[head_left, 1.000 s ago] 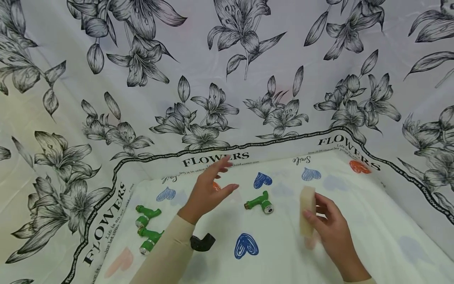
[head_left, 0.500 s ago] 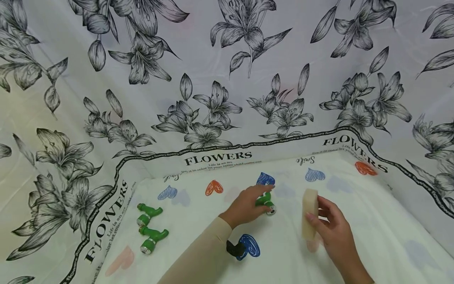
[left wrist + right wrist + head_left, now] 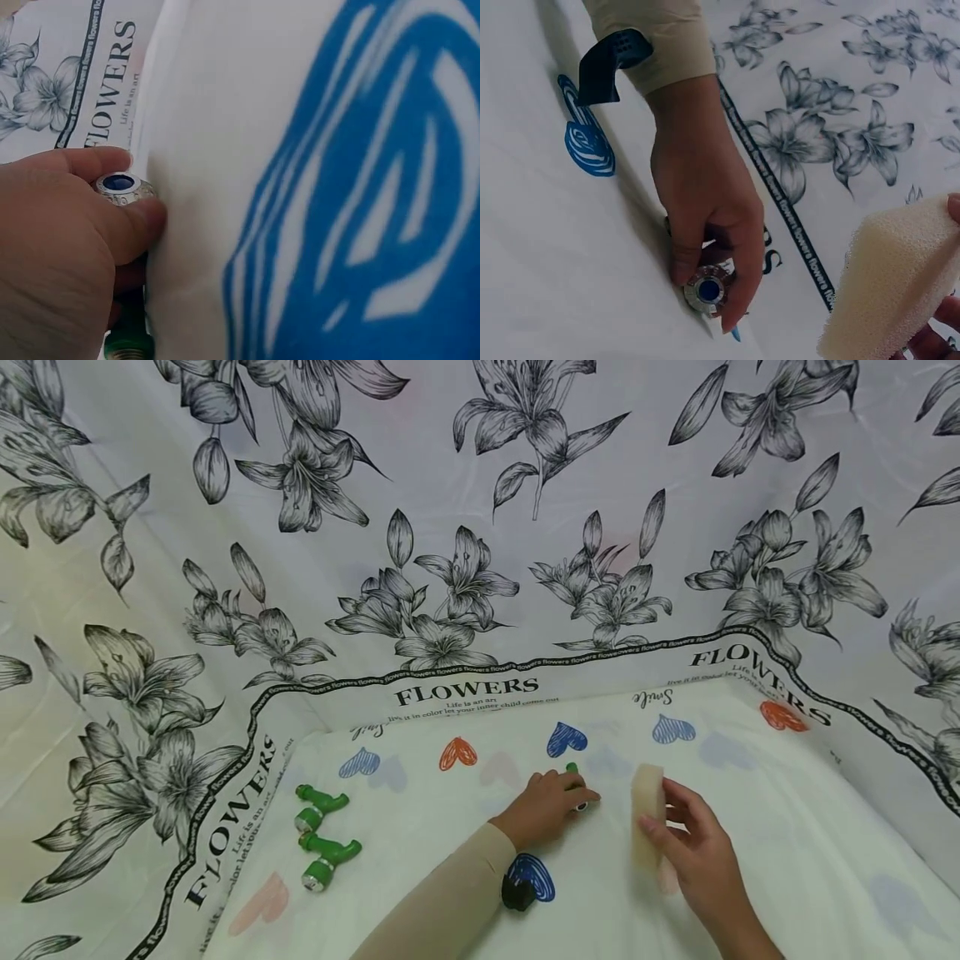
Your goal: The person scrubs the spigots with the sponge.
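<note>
My left hand [image 3: 538, 812] grips a green tap [image 3: 129, 341] at the middle of the cloth, thumb and fingers closed round its metal-ringed end. Most of that tap is hidden under the hand; its round silver end with a dark blue centre shows in both wrist views. On the right, my right hand [image 3: 701, 847] holds a pale cream sponge [image 3: 647, 818] upright, thumb on the near face and fingers behind. Two more green taps [image 3: 321, 806] lie at the left, one in front of the other.
A white tablecloth [image 3: 420, 827] with printed hearts covers the surface. Behind and at the sides hangs a white sheet [image 3: 420, 468] printed with black flowers. A black wrist mount [image 3: 517, 893] sits under the left sleeve.
My left hand has moved right and down from the air above the cloth onto the middle tap and taken hold of it. The right hand keeps the sponge in nearly the same place.
</note>
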`<state>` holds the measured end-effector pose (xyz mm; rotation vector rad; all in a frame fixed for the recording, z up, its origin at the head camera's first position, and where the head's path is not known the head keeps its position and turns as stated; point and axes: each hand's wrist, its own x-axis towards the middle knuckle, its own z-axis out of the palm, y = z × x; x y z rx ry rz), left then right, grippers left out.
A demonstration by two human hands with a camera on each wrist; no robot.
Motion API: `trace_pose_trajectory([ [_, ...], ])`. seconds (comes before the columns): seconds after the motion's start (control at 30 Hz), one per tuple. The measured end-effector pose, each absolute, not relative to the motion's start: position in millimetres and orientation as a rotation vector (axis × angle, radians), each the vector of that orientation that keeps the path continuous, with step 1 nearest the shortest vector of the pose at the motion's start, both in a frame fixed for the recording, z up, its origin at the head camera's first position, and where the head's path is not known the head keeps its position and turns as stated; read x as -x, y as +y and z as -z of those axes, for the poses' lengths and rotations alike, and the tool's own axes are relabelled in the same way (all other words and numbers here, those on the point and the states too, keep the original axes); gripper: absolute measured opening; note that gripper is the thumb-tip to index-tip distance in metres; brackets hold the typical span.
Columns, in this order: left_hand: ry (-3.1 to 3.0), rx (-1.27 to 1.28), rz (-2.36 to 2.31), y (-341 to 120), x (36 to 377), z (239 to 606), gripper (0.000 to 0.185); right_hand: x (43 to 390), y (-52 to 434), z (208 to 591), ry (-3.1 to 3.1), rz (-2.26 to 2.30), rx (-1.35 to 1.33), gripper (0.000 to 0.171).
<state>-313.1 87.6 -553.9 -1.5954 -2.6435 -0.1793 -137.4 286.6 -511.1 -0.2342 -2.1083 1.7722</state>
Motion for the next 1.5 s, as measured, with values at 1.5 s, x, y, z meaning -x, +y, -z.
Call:
trace_pose_trajectory([
  [1.5,-2.208,1.012,2.001,24,244,470,0.038,153,218,497,-2.195,-1.690,-0.181,0.057],
])
